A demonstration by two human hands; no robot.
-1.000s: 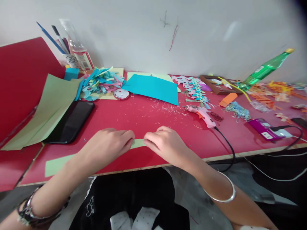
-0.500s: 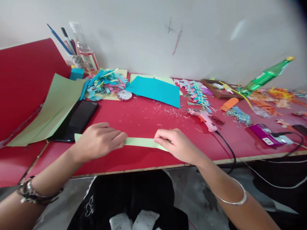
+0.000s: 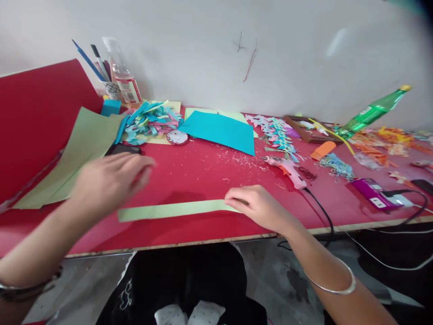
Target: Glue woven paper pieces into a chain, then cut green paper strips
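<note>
Right hand [image 3: 260, 208] pinches the near end of a light, floppy green paper strip [image 3: 172, 210]; blurred left hand [image 3: 108, 180] hovers spread above its far end, best pinched there.

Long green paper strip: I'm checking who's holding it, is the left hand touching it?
Apart. The head view shows the left hand raised, blurred, above the long green paper strip.
</note>
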